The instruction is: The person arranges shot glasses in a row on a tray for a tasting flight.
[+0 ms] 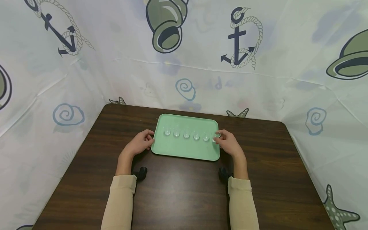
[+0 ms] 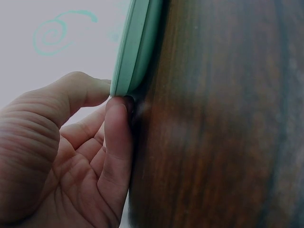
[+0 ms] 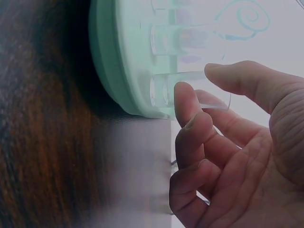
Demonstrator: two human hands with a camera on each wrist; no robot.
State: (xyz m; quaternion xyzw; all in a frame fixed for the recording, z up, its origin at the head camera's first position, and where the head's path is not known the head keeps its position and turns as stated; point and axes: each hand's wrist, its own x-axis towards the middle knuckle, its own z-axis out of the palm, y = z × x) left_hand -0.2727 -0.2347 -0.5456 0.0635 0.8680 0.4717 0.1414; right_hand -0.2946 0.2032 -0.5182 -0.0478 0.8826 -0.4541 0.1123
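A green tray lies on the table, bearing a row of small clear shot glasses. My left hand is at the tray's left edge. In the left wrist view, the thumb meets the tray's rim from above and a fingertip is at its underside. At the row's right end, my right hand holds the last shot glass between thumb and fingers. That glass stands upright, its base at the tray surface; fingers hide part of its side.
The dark wooden table extends around the tray. Behind it and at both sides hangs a white cloth printed with anchors, shells and starfish. Each wrist carries a black strapped device.
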